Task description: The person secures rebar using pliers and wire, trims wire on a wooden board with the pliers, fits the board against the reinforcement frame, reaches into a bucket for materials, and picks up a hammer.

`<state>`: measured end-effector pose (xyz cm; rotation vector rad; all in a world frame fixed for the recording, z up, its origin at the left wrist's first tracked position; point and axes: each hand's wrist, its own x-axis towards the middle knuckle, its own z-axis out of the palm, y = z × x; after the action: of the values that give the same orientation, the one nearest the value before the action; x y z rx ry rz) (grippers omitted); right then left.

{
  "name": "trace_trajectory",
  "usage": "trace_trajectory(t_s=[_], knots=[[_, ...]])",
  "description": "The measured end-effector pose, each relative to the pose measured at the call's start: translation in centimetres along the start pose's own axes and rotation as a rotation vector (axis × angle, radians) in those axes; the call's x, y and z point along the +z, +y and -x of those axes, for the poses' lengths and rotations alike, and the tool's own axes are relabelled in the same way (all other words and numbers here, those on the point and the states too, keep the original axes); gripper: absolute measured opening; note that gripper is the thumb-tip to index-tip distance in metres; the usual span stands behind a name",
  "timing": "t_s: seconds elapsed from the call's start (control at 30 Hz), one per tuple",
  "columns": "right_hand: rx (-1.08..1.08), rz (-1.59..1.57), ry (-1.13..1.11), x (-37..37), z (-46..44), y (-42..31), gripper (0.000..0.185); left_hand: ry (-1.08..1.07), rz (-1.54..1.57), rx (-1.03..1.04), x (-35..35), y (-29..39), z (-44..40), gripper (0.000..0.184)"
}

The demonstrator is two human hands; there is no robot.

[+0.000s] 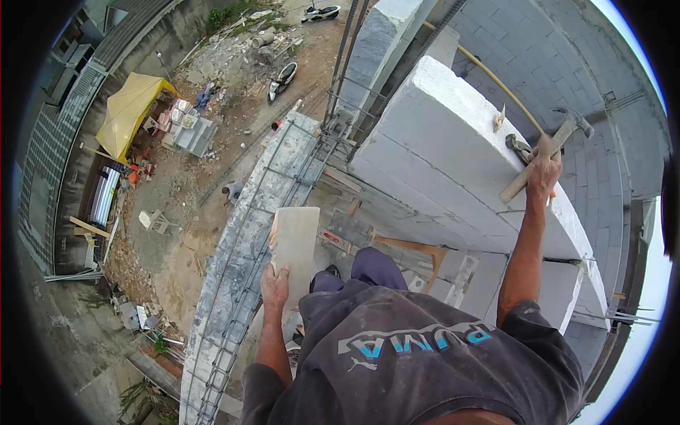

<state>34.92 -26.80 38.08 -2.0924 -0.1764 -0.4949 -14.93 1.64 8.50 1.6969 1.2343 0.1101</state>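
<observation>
My left hand (275, 285) grips the lower left edge of a flat, pale block (296, 237), thumb on its face, held over the floor beside the rebar. At the right, my right hand (544, 172) is closed around the wooden handle of a claw hammer (520, 183), whose metal head points up and right. The hammer is above the top edge of a white block wall (453, 127). A dark metal tool (518, 146) lies on that wall top by my right hand, partly hidden. A thin yellowish rod or hose (499, 83) runs towards the same hand.
A concrete ledge with rebar (244, 248) runs along the left, with a drop to the ground beyond. Below are a yellow canopy (131, 113), two scooters and a person (231, 191). A wooden frame (414, 248) and a red-handled tool (335, 241) lie near my legs.
</observation>
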Motion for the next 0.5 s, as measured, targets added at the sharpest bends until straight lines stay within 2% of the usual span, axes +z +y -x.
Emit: trace_trajectory(t_s=[0.17, 0.27, 0.5], knots=[[-0.052, -0.038, 0.029, 0.3, 0.2, 0.3, 0.043, 0.077, 0.256, 0.084, 0.3, 0.8, -2.0, 0.045], [-0.07, -0.063, 0.053, 0.3, 0.4, 0.5, 0.042, 0.114, 0.422, 0.037, -0.3, 3.2, -1.4, 0.041], [-0.063, -0.041, 0.058, 0.4, 1.0, -0.8, 0.041, 0.299, 0.63, 0.031, -1.1, 0.3, -1.6, 0.046]])
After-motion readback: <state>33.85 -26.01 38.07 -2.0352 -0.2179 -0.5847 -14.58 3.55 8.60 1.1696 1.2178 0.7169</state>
